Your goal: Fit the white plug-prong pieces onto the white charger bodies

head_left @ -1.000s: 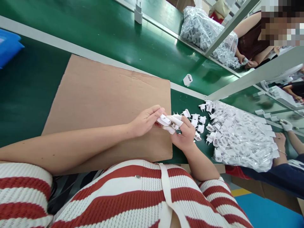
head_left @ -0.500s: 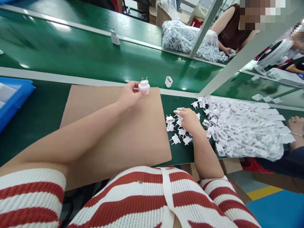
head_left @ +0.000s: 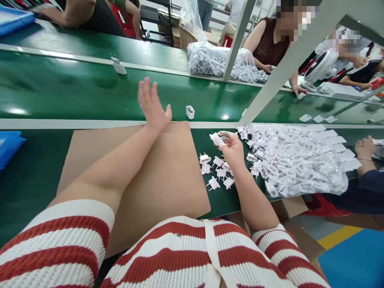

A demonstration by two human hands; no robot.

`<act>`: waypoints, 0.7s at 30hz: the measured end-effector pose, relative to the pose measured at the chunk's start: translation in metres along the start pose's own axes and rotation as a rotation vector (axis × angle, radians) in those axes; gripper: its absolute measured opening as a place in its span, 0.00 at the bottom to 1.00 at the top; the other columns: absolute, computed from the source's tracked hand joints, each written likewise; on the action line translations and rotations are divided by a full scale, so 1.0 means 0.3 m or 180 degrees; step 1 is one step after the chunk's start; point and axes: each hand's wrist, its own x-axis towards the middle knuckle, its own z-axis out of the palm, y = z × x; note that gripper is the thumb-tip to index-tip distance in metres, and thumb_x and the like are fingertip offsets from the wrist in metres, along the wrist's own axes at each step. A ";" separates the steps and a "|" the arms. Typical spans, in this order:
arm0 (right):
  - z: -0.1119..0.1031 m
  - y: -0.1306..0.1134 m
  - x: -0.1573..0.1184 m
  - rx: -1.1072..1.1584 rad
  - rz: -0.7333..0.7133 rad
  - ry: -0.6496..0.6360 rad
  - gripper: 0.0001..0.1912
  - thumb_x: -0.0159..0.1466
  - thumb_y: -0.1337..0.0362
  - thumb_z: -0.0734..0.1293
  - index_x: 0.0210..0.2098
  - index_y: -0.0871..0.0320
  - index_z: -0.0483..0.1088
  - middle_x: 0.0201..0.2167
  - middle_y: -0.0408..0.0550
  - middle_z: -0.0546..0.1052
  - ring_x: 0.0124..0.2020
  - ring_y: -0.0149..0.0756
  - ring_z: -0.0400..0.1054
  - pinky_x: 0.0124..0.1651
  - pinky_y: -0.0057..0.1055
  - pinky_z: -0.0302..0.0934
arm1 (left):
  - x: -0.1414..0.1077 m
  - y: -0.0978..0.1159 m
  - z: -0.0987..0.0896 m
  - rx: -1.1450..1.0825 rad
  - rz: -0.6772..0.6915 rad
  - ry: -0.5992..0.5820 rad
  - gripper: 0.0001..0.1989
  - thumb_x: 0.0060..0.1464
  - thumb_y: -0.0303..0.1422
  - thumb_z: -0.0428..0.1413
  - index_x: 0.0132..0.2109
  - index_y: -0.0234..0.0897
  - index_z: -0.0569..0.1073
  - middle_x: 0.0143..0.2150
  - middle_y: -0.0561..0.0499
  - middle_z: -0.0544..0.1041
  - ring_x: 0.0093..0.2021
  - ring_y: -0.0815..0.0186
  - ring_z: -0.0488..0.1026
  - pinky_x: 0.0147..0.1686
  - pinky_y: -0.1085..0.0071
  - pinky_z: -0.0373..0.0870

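Seen from above, a person in a red-and-white striped top [head_left: 168,256] sits or stands at a green worktop [head_left: 33,184], both bare arms stretched forward. The left hand [head_left: 153,105] is raised beyond the far edge of a brown cardboard sheet [head_left: 144,180], in front of a green strip [head_left: 84,90]; its grip is wide, the fingers upright and parted, with nothing in it. The right hand [head_left: 231,149] has a closed grip, thumb and fingers pinching a white piece [head_left: 217,139] just above the worktop, to the right of the cardboard. Below that hand lies a loose scatter of white plug parts [head_left: 221,173], some with thin prongs showing. Just right of the scatter, a clear bag [head_left: 303,160] bulges with many more white parts. On the green strip, a white housing [head_left: 190,112] stands to the right of the left hand, its open end showing, and a plug [head_left: 119,66] stands farther back, prongs up, beside the pale rail [head_left: 156,67]. A blue tray [head_left: 10,144] shows at the left edge. Across the strip, a co-worker in a dark top [head_left: 268,40] is near another full bag [head_left: 217,60]; a co-worker's hand [head_left: 364,149] shows at far right.
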 end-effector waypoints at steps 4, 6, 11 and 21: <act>0.008 -0.023 -0.010 0.0886 0.0844 -0.0456 0.28 0.47 0.52 0.82 0.45 0.53 0.78 0.40 0.44 0.83 0.39 0.37 0.81 0.43 0.34 0.74 | 0.084 0.054 0.104 -0.0177 0.0559 -0.1510 0.42 0.62 0.32 0.60 0.78 0.26 0.54 0.82 0.39 0.46 0.81 0.48 0.39 0.78 0.55 0.40; 0.008 -0.026 -0.016 0.1069 0.1038 -0.0548 0.27 0.45 0.53 0.83 0.42 0.53 0.79 0.41 0.44 0.83 0.39 0.36 0.81 0.43 0.32 0.74 | 0.128 0.054 0.150 -0.0218 0.0343 -0.1801 0.33 0.60 0.31 0.61 0.70 0.28 0.68 0.73 0.35 0.68 0.74 0.45 0.61 0.72 0.54 0.59; 0.012 -0.017 -0.021 0.0860 0.0751 -0.0453 0.23 0.47 0.56 0.82 0.40 0.54 0.81 0.37 0.42 0.82 0.33 0.29 0.75 0.30 0.24 0.64 | 0.127 0.052 0.130 -0.0359 0.0108 -0.1624 0.19 0.61 0.34 0.59 0.57 0.33 0.76 0.61 0.36 0.77 0.60 0.44 0.75 0.62 0.52 0.69; 0.041 -0.033 -0.069 0.0407 -0.0405 -0.0326 0.12 0.57 0.56 0.79 0.36 0.52 0.77 0.38 0.45 0.82 0.37 0.35 0.76 0.44 0.36 0.74 | -0.432 0.202 -0.203 -0.1419 -0.0411 -0.1732 0.20 0.60 0.51 0.61 0.49 0.41 0.78 0.48 0.46 0.83 0.48 0.53 0.78 0.51 0.60 0.74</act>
